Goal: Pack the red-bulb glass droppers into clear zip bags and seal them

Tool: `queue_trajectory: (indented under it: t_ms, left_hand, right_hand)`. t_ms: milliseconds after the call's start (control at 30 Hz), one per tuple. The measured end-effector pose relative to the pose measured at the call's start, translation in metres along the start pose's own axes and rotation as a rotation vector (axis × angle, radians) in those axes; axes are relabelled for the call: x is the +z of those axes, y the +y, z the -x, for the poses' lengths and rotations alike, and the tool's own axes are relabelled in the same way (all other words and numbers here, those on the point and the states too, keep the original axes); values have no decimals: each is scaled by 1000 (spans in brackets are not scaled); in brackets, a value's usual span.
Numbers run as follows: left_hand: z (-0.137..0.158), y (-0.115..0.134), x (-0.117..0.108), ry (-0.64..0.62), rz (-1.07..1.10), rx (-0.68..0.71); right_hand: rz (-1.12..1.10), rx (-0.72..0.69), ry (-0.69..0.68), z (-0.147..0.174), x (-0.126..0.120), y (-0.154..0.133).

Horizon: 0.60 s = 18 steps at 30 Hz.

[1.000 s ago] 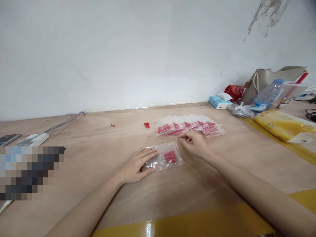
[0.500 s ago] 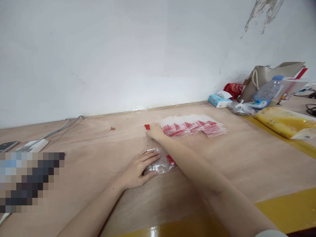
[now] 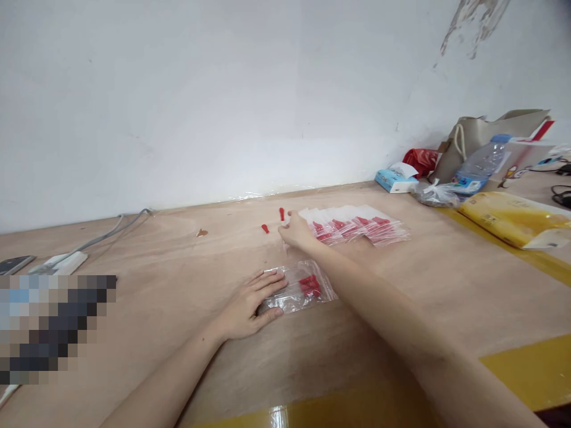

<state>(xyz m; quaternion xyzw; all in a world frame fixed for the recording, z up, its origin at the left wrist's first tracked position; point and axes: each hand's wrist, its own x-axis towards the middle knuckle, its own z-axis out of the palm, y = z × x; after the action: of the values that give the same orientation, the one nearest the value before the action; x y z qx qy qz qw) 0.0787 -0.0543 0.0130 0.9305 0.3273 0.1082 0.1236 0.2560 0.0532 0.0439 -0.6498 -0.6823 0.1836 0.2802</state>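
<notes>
My left hand (image 3: 250,306) lies flat with its fingers stretched out on the left part of a clear plastic bag (image 3: 289,302). Several red rubber bulbs (image 3: 310,286) show through the bag's right half. Farther back, my right hand (image 3: 298,230) is over the left end of a row of overlapping clear bags (image 3: 372,217) with red pieces in them. Its thumb and index finger are apart. Just left of the fingertips is one small red bulb (image 3: 282,214); whether they touch it is hard to tell. Another red bulb (image 3: 265,229) lies on the table to the left.
At the right stand a blue tissue pack (image 3: 396,179), a plastic bottle (image 3: 484,163), a grey-beige bag (image 3: 495,134) and a yellow packet (image 3: 513,220). A grey cable (image 3: 104,235) runs along the left by a phone (image 3: 15,264). The white wall (image 3: 223,107) bounds the table's back.
My right hand has moved right and slightly back. The two red bulbs, side by side at its fingers before, now lie apart. More of the bag under my left hand shows; that hand stays put.
</notes>
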Motion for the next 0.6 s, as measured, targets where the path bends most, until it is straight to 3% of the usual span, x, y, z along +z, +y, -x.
queue_trajectory:
  t_ms: [67,167,300,433,600]
  left_hand:
    - [0,-1,0,-2,5,-4]
    - [0,-2,0,-2,5,-5]
    - [-1,-2,1,-2,0,-16]
    - [0,-3,2,4,0,-13]
    - [0,-4,3,5,-5,-10]
  right_hand:
    - [-279,-61,68,18,-17,24]
    - [-609,1,96,46,-36,66]
    - [-791,64,234,74,-41,104]
    - [-882,94,314,82,-31,111]
    - [-1060,156,267,82,-21,104]
